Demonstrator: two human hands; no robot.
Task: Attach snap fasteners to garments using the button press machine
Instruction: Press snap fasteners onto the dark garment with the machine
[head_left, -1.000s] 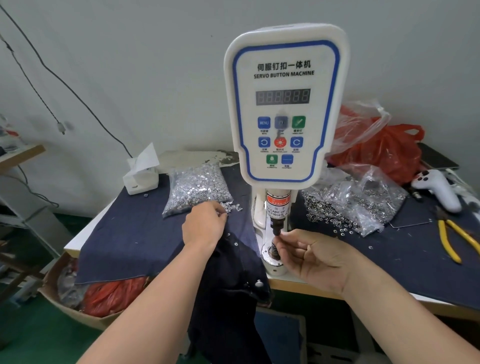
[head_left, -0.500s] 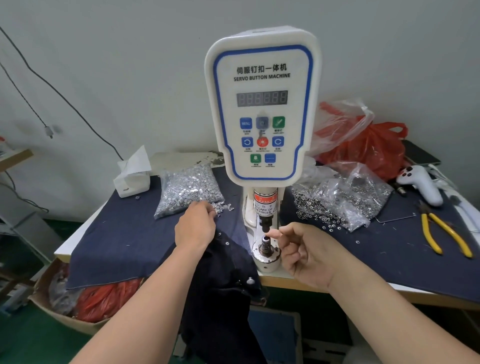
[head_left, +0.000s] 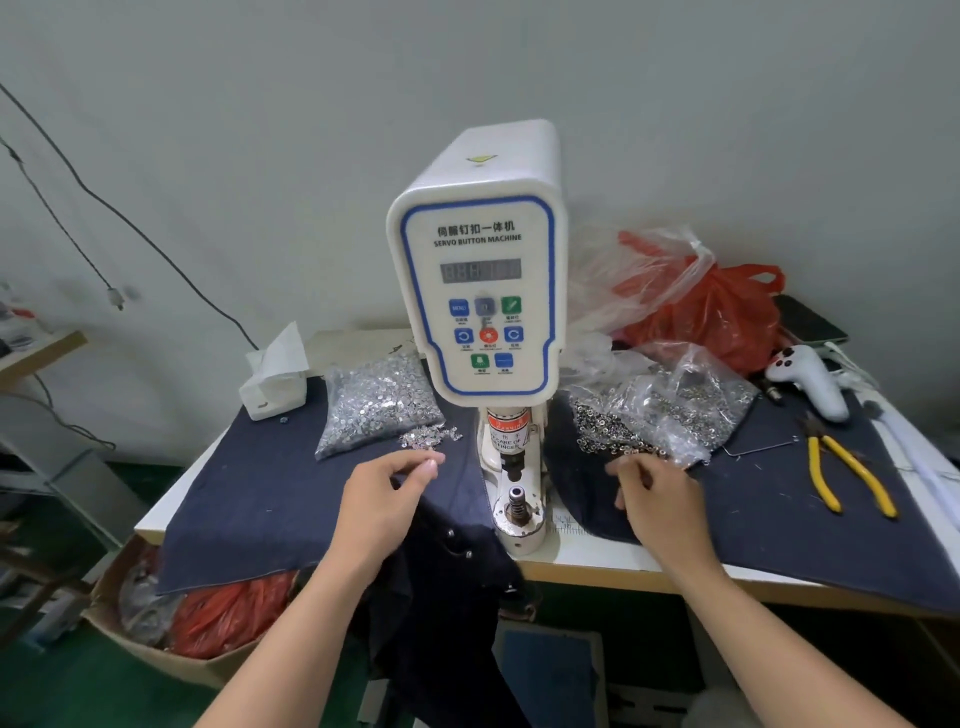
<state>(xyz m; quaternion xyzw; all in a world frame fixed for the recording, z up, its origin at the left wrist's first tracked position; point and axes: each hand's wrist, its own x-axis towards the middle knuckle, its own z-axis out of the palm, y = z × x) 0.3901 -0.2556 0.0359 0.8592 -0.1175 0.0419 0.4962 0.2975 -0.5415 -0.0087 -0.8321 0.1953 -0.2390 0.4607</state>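
- Head view, what's changed: a second ago the right hand (head_left: 655, 498) was down at the lower die (head_left: 517, 505) of the button press machine (head_left: 477, 291), fingers right on the post. It's now pulled off to the right and sits at the near edge of the open bag of ring-shaped snap parts (head_left: 660, 410), fingers curled down into the loose pieces. Can't tell if it's actually pinched one.
- The left hand (head_left: 387, 496) was at the spill of silver caps (head_left: 430, 435) by the other bag (head_left: 375, 402). It's come back a little, thumb and forefinger pressed together. Looks like it has a cap, but the piece is too small to be sure.
- What that means, as a guess: a reload. Both hands are fetching the two halves of the next snap, and the die post stands bare.
- The garment (head_left: 457, 587), dark fabric, hangs off the counter (head_left: 587, 564) edge just left of the die, with a few snaps already showing on it. It isn't under the press yet.
- Other stuff around: tissue box (head_left: 274, 379) back left, red plastic bag (head_left: 711, 317) back right, white controller (head_left: 808, 379), yellow-handled pliers (head_left: 847, 475), and a cardboard box (head_left: 156, 639) with more red bags on the floor.
- In the way: not much. The die is clear, though the garment still has to be dragged over the post, and the loose rings lie right beside it.
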